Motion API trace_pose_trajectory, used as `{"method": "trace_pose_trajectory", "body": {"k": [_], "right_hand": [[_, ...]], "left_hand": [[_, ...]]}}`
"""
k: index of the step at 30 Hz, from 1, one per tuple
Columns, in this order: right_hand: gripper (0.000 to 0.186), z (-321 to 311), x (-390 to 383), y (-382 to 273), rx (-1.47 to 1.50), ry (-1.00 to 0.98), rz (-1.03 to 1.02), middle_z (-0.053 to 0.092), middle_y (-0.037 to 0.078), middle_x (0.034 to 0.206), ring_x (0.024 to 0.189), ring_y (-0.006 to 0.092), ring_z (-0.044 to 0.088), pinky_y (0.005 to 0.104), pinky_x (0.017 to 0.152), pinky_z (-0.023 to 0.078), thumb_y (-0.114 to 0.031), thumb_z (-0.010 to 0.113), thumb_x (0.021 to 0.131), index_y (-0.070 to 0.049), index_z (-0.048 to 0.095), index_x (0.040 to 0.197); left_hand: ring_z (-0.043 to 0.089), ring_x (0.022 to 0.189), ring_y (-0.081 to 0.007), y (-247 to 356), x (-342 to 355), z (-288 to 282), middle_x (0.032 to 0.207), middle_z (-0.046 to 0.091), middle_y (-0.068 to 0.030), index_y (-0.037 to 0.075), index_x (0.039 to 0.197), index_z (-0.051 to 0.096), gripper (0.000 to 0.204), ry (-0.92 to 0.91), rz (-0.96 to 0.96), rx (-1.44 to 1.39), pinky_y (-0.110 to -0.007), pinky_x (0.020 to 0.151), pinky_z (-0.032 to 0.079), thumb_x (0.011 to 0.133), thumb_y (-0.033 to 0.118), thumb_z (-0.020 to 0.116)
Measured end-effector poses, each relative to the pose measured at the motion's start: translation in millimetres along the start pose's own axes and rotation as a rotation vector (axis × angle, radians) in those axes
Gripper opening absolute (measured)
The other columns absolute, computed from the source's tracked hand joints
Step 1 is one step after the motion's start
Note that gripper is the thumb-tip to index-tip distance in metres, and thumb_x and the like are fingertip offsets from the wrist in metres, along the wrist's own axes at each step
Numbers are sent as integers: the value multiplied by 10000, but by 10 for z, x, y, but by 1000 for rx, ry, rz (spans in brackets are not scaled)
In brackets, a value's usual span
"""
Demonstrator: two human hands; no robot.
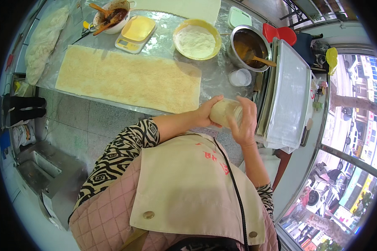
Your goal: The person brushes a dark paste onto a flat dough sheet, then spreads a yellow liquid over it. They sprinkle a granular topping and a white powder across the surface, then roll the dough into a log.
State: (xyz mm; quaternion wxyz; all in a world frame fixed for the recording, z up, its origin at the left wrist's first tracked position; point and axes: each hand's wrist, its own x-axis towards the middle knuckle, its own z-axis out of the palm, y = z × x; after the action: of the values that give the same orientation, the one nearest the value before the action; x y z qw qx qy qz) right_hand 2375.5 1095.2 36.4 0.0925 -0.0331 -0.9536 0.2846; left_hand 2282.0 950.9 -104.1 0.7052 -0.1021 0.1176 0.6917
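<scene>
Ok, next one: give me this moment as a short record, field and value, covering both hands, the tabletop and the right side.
Left hand: gripping a translucent jar from its left
Right hand: fingers around the jar's right end
Jar contents: pale; kind unclear
Dough sheet: flat on the table, left of the jar
Bowls: yellow bowl of white powder; metal bowl with brown contents and a wooden-handled tool
Far left corner: white pot beside a yellow-topped scale
Right side: stacked trays, then a window

Two hands (205,112) (244,122), one jar (220,112), two dough sheets (130,79) (180,7), one yellow bowl (218,42), one steel bowl (237,60), one white pot (116,28), one yellow-topped digital scale (137,31), one small tub (240,78).
</scene>
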Motion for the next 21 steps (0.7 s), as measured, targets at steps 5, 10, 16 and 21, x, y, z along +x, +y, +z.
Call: {"method": "trace_pose_trajectory", "body": {"k": [5, 10, 16, 21], "right_hand": [[905, 151, -73, 202, 384, 228, 588, 430, 234, 1506, 1390, 404, 448, 507, 1177, 349, -377, 790, 799, -35, 404, 1543], [968, -179, -103, 329, -146, -56, 70, 405, 215, 1545, 1412, 358, 431, 471, 1174, 349, -244, 794, 796, -41, 304, 1606], [881, 287, -100, 315, 364, 328, 612, 466, 242, 1498, 1401, 384, 445, 448, 1182, 344, -325, 800, 864, 12, 357, 1547], [1019, 118, -289, 299, 247, 155, 676, 392, 263, 1550, 1425, 416, 421, 485, 1191, 335, -368, 823, 827, 3, 257, 1589]], "left_hand": [[692, 1013, -246, -7, 259, 187, 1187, 701, -55, 226, 1325, 613, 529, 170, 369, 394, -442, 727, 578, 1002, 627, 491], [705, 963, -213, 151, 484, 60, 1199, 662, -34, 259, 1382, 529, 559, 53, 52, 91, -387, 604, 590, 985, 652, 505], [666, 1056, -215, -11, 452, 98, 1283, 603, -38, 195, 1448, 460, 537, 120, 466, 416, -396, 769, 585, 1037, 539, 496], [630, 1143, -198, 19, 293, 206, 1368, 558, -57, 179, 1497, 423, 559, 41, 380, 418, -393, 747, 601, 1057, 518, 495]]}}
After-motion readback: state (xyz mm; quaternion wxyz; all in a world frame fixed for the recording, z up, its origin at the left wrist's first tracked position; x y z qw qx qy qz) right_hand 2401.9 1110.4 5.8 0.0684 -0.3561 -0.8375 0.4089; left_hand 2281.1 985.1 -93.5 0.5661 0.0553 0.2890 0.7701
